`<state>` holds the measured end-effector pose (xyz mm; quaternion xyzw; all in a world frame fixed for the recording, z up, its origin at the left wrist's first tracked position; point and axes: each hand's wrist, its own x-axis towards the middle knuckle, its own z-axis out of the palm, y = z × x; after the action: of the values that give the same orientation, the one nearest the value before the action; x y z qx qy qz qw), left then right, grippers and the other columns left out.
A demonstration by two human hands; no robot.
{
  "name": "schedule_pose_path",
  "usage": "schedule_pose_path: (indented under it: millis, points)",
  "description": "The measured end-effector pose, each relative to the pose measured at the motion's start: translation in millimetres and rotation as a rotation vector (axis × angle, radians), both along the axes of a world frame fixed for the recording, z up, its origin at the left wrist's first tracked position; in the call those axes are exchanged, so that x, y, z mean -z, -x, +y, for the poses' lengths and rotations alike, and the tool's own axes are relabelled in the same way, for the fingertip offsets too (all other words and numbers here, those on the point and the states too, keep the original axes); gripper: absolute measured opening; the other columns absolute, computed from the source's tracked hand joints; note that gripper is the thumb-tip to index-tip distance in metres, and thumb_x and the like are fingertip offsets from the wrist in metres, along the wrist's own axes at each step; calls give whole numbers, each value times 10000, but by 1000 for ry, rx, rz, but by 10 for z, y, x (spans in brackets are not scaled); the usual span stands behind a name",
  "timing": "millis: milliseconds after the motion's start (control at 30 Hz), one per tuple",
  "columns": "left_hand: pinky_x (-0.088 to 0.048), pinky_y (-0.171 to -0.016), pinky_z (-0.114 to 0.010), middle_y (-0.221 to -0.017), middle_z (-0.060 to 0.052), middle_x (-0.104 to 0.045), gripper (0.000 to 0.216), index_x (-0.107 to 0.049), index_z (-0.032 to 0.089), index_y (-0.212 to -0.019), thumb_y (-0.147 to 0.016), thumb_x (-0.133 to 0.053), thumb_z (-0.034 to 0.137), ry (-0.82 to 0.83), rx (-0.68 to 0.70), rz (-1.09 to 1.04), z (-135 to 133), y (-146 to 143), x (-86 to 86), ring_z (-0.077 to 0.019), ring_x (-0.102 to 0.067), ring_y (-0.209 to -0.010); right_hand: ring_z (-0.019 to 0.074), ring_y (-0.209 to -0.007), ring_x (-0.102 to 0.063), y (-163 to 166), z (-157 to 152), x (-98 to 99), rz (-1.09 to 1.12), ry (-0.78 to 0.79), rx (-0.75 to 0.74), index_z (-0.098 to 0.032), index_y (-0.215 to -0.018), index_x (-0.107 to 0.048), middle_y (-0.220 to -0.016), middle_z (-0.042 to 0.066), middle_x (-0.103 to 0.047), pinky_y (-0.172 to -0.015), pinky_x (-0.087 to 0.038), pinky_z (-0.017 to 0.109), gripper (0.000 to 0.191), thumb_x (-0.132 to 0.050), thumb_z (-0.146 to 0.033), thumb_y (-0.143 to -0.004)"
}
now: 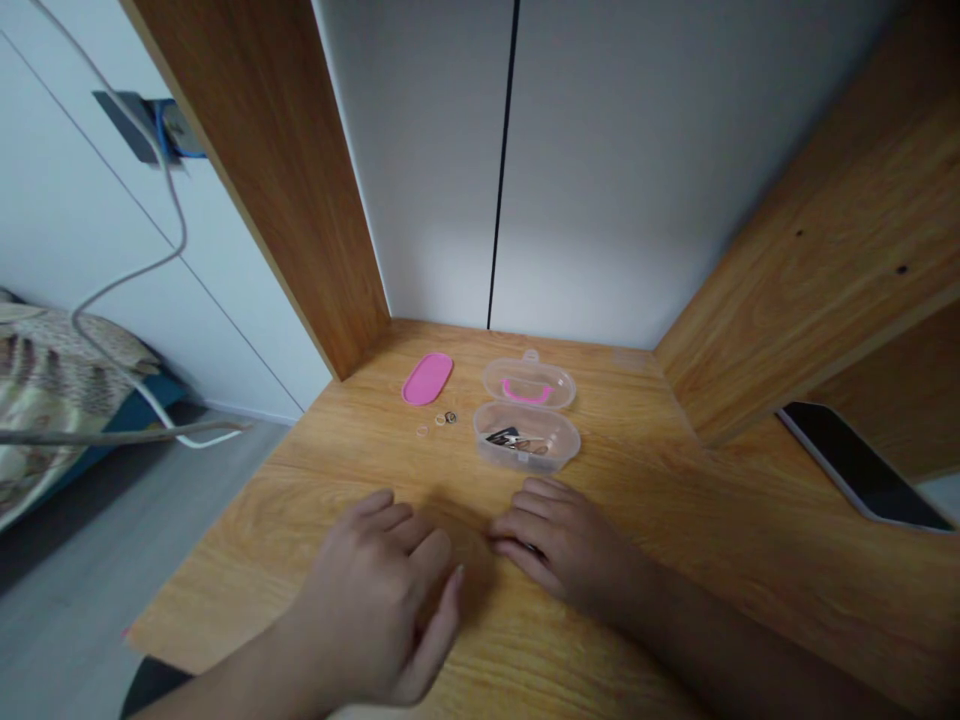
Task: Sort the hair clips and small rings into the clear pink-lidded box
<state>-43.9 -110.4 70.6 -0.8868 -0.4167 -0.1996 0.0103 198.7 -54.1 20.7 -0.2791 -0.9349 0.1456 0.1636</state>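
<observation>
My left hand [382, 585] is over the tabletop, its fingers curled into a loose fist and the thumb alongside; nothing shows in it. Across from it, my right hand [559, 535] is closed too, knuckles up, its fingertips near the wood. Whatever may be under its fingers is hidden. Just beyond the right hand stands a clear plastic box [566, 440] with its lid [495, 378] tipped back, a pink handle [527, 396] on the lid. Several small items [514, 438], black and metallic, lie inside the box. Small ring-like bands [450, 417] are scattered left of it.
A pink oval tray [427, 379] lies at the back left of the wooden table [300, 500]. To the right, a dark-screened phone or tablet [862, 465] leans by a wooden panel [810, 260]. White panels rise behind. A white cable [176, 200] hangs at left.
</observation>
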Motion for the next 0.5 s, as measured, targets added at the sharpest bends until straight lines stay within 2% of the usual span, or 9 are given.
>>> schedule_pose_path:
  millis: [100, 167, 333, 500]
  points:
    - [-387, -603, -337, -713, -35, -608, 121, -532, 208, -787, -878, -508, 284, 253, -185, 53, -263, 179, 98, -209, -577, -642, 168, -855, -582, 13, 13, -14, -2, 18, -9, -220, -961, -672, -892, 5, -700, -804, -407, 317, 167, -538, -308, -1006]
    - [-422, -625, -350, -759, -47, -621, 150, -539, 208, -824, -901, -513, 335, 336, -273, 85, -313, 317, 187, -230, -599, -694, 165, -849, -580, 24, 24, -18, -3, 25, -14, -214, -950, -670, -890, 4, -700, -801, -404, 317, 170, -536, -302, -1007]
    - [-444, -653, -366, -794, -57, -603, 200, -530, 206, -815, -933, -496, 364, 353, -293, 81, -355, 438, 349, -239, -597, -745, 166, -858, -584, 29, 40, 1, 4, 30, -23, -211, -959, -672, -899, 7, -706, -805, -402, 319, 178, -530, -305, -1012]
    - [-444, -646, -349, -804, -47, -598, 180, -527, 205, -835, -953, -496, 338, 356, -266, 18, -429, 423, 370, -218, -585, -736, 187, -865, -585, 14, 9, -34, 21, 75, -14, -209, -1000, -674, -895, 26, -693, -799, -410, 337, 163, -591, -344, -960]
